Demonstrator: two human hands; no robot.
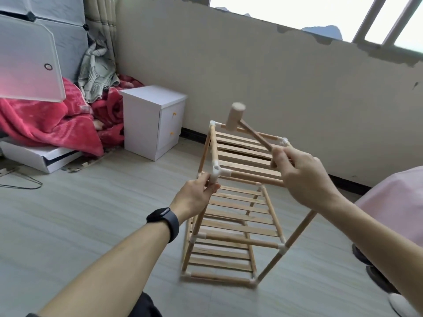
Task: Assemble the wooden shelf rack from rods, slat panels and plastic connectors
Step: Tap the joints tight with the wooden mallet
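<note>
Left hand (196, 192) pinching rack (233, 216) at near-left top connector (217, 173), right hand (302, 177) fingers curled round mallet (238, 118) handle, head raised over far rail.

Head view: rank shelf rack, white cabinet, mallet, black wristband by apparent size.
1. shelf rack, largest by far
2. white cabinet
3. mallet and black wristband: too alike to rank; the wristband sits nearer the camera, which inflates it.
</note>
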